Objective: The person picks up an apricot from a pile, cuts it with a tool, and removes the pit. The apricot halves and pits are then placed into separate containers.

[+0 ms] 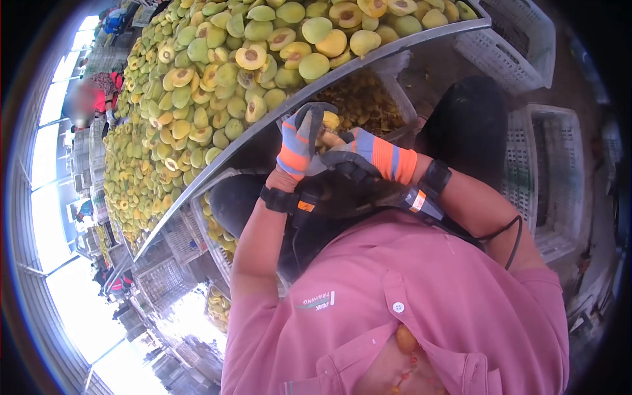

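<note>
My left hand, in a grey and orange glove, is closed around a yellow fruit piece near the metal edge of the fruit table. My right hand, gloved alike, presses against it from the right with curled fingers. What the right hand grips is too small and hidden to make out. Many halved green-yellow fruits, some with brown centres showing, are heaped on the table. Beneath the hands and table edge is a container with brownish-orange scraps.
White plastic crates stand at the right, with another crate at the upper right. More crates and fruit are below the table at left. My dark-clothed knees flank the hands. A person in red is at the far left.
</note>
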